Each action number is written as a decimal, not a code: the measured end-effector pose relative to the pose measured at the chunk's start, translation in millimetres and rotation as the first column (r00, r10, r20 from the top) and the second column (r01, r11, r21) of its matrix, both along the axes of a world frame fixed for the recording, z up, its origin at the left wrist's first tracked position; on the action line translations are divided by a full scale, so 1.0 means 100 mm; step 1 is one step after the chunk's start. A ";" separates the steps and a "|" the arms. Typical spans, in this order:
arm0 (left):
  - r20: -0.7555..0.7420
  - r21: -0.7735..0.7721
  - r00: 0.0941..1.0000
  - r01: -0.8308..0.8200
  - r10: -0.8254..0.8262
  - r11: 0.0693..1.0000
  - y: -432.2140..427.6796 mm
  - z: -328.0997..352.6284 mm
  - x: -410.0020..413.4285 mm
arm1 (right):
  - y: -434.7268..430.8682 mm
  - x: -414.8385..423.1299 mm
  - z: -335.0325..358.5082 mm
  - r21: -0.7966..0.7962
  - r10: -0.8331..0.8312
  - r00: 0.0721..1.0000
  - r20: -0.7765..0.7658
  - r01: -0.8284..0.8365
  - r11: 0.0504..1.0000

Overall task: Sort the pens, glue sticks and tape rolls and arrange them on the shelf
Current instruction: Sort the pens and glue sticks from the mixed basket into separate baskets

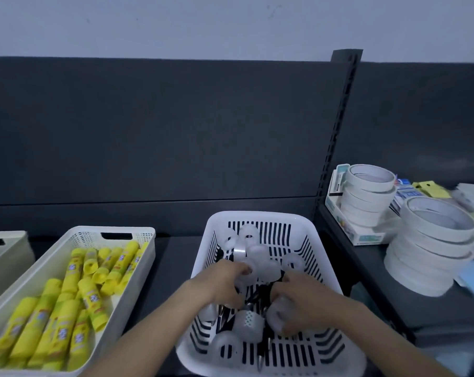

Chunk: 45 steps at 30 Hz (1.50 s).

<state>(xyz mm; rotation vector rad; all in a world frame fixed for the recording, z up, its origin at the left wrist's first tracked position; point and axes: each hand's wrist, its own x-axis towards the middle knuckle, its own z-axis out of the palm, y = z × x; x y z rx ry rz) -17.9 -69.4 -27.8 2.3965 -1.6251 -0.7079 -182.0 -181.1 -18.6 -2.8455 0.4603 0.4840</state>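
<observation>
Black pens (261,349) in the basket (257,217) run 12 to 6 o'clock, tips toward 6, half buried under tape rolls (248,234). The left hand (225,281) clasps one roll (245,270); the right hand (303,303) has its grip hidden.

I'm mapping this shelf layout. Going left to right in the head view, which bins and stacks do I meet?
Beige bin → cream bin of yellow glue sticks → white slotted basket → smaller white tape stack → larger white tape stack.

Premises read as a stationery shop: dark metal retail shelving (170,254) with a slotted upright (336,148) and back panel (162,126). Stock held in bulk: a bin (138,270) of identical yellow glue sticks (67,295), stacked white tape rolls (366,197), boxed goods (362,236).
</observation>
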 end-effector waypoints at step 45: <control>0.236 -0.237 0.921 -0.255 0.310 0.938 -0.35 0.10 0.33 | -0.71 0.59 0.03 0.028 -0.305 0.907 0.291 0.311 0.950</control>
